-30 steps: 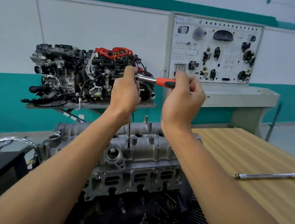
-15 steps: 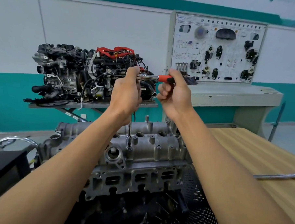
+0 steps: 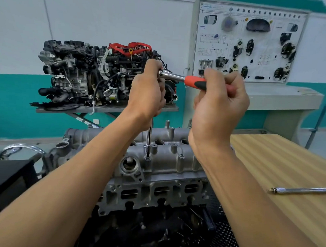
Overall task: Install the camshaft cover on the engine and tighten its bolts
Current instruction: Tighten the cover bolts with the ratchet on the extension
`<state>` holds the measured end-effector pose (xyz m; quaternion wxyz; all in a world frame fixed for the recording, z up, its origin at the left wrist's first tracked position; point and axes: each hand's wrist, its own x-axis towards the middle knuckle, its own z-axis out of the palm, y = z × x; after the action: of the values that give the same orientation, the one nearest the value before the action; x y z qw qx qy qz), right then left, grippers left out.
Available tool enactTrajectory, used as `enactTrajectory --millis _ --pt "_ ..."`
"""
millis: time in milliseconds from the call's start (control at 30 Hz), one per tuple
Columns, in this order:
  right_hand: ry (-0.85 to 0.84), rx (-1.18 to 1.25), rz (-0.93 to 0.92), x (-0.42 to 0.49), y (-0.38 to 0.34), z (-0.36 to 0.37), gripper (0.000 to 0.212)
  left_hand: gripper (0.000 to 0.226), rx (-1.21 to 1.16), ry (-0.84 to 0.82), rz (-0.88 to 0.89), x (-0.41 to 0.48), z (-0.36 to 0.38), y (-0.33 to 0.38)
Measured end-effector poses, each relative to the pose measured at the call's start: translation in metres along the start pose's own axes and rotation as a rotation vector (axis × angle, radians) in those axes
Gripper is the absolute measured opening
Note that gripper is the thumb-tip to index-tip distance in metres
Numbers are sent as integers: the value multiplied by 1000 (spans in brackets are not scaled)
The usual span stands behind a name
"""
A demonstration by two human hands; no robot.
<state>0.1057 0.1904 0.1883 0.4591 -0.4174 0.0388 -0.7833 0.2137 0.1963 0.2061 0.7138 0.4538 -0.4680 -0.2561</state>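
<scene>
Gripping the head of the ratchet wrench (image 3: 171,75), the left hand (image 3: 146,92) sits atop an upright extension bar (image 3: 149,136) whose socket rests on a bolt (image 3: 147,158) near the middle of the grey camshaft cover (image 3: 168,161), which lies on the engine (image 3: 144,232) beside the left edge of the wooden desk (image 3: 280,165), while the right hand (image 3: 219,109) closes round the red-and-black handle (image 3: 195,82). The right forearm (image 3: 231,175) crosses in front of the cover and hides its right end, and the left forearm (image 3: 101,150) hides part of its left side. Behind stand a display engine (image 3: 89,73) and a training board (image 3: 249,43); a slim metal rod (image 3: 301,190) lies near the desk's right edge.
</scene>
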Motion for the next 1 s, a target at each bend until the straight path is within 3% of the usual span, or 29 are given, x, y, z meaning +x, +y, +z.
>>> enactTrajectory --millis 233,400,633,1000 --pt "-51 21 1 -8 -8 3 43 48 -3 44 9 -8 3 8" --pt "-172 66 187 0 -7 -8 26 54 -45 33 32 -10 0 5" --pt "-96 -62 459 44 9 -2 26 55 45 52 -79 7 0 5" --pt "-221 29 390 32 2 -24 20 50 17 -20 60 -13 -3 2"
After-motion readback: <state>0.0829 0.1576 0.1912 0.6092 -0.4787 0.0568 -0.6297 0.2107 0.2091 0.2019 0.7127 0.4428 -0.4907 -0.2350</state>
